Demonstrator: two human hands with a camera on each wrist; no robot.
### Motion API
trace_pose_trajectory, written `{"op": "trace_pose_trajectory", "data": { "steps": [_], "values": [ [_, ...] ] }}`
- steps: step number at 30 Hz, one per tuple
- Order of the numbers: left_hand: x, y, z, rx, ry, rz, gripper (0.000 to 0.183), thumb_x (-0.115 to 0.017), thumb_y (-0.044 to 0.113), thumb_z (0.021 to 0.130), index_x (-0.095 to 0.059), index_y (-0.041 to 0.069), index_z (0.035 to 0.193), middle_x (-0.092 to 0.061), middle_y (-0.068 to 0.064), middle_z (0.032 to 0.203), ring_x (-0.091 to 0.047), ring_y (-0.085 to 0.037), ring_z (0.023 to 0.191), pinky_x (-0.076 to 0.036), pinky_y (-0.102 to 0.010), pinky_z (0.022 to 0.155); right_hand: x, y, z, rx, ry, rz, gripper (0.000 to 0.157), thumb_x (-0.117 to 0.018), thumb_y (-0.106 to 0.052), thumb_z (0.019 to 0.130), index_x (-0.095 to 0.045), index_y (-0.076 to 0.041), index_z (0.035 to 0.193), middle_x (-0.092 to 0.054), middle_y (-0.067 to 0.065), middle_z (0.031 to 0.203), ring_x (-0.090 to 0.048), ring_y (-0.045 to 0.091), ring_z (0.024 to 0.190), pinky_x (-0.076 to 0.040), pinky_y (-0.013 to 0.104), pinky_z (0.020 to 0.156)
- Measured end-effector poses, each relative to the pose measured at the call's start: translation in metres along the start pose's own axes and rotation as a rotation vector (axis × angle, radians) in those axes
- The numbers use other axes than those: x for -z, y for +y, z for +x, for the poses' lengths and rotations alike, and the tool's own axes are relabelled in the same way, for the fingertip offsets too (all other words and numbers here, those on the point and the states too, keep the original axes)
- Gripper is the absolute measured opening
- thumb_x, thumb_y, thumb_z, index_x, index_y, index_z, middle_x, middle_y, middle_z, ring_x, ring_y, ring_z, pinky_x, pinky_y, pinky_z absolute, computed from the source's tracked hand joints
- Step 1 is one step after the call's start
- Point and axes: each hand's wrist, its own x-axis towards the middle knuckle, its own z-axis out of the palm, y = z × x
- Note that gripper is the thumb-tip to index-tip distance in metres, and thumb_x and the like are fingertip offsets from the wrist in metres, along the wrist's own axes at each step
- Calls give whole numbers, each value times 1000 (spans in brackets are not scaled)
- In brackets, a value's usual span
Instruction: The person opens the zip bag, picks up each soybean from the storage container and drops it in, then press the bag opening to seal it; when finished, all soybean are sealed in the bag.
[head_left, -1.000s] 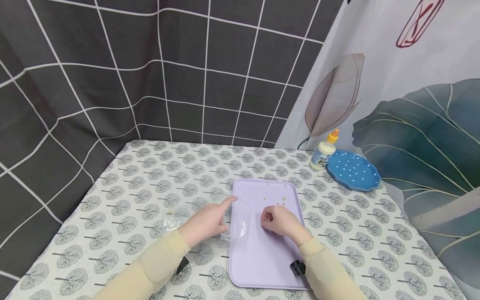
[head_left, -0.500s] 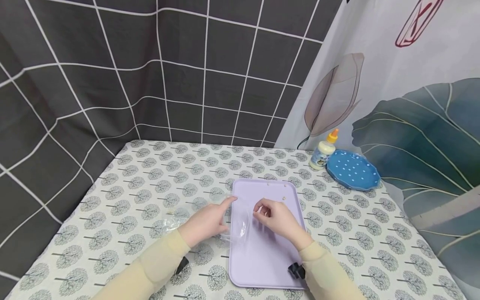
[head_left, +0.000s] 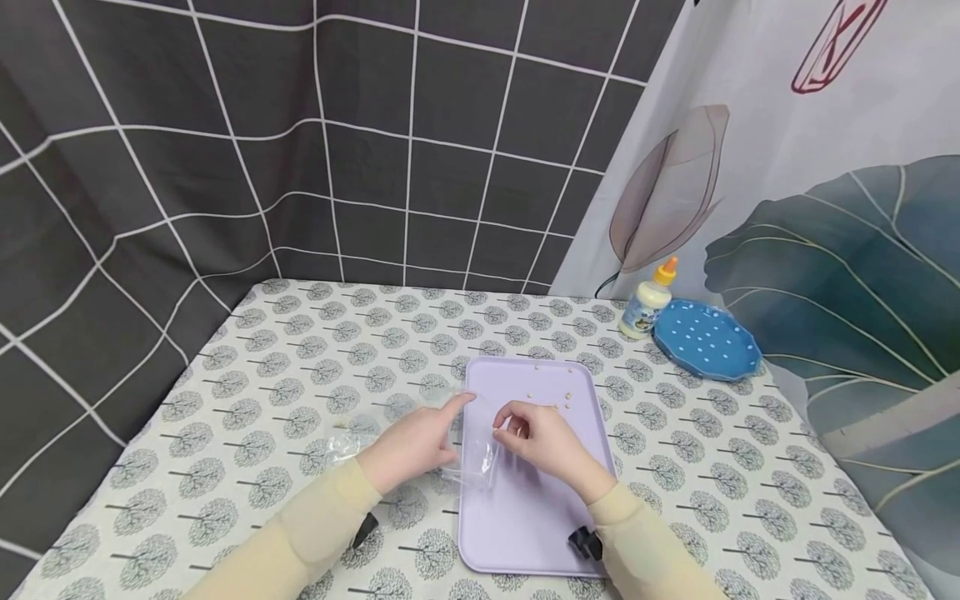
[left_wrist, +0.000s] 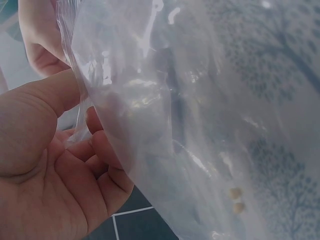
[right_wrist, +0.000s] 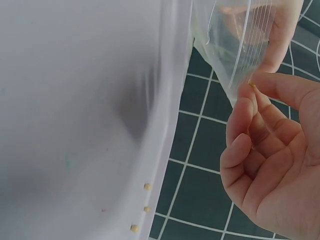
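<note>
My left hand (head_left: pixel 412 446) grips a clear plastic zip bag (left_wrist: pixel 175 110) by its mouth, fingers curled at the edge in the left wrist view. Two small yellowish pieces (left_wrist: pixel 236 200) show through the film. My right hand (head_left: pixel 543 442) pinches a tiny yellow, bean-like piece (right_wrist: pixel 252 84) between thumb and index fingertip, right at the bag's mouth. Beneath that hand lies a lilac tray (head_left: pixel 525 525), overlapped by the bag at its left rim. Several loose pale-yellow pieces (head_left: pixel 567 396) are scattered across the tray's far end.
A glue-like bottle with an orange tip (head_left: pixel 648 304) stands at the back right, beside a blue dotted plate (head_left: pixel 708 342). A tree-print cloth (head_left: pixel 262 400) covers the table. Dark checked curtain (head_left: pixel 360 167) hangs behind it.
My right hand has moved left from over the tray to the bag's mouth, fingertips pinched together. The left hand and bag have stayed nearly still.
</note>
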Motion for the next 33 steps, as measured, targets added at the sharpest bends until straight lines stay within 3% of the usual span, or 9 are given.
{"op": "trace_pose_trajectory", "data": {
  "steps": [19,26,33],
  "values": [
    [-2,-2,2,11,-5,-9,84,-73,8,78,-28,10,148,-51,10,59,-50,-5,52,-46,-19,51,4,10,0,-30,28,41,8,-70,-15,84,-65,-14,90,-55,-8,67,-50,8,60,-46,22,55],
    [-3,-2,2,23,-14,-14,86,-73,10,77,-26,12,149,-52,10,58,-50,-5,51,-46,-19,52,14,28,1,-105,98,10,7,-72,-12,82,-66,-13,86,-57,-7,65,-49,7,56,-45,24,57],
    [-2,-2,2,26,-17,-21,86,-74,10,77,-26,12,149,-52,9,58,-50,-5,51,-46,-19,52,23,46,1,-181,114,85,7,-70,-8,81,-66,-7,86,-58,0,66,-49,11,55,-43,21,49]
  ]
}}
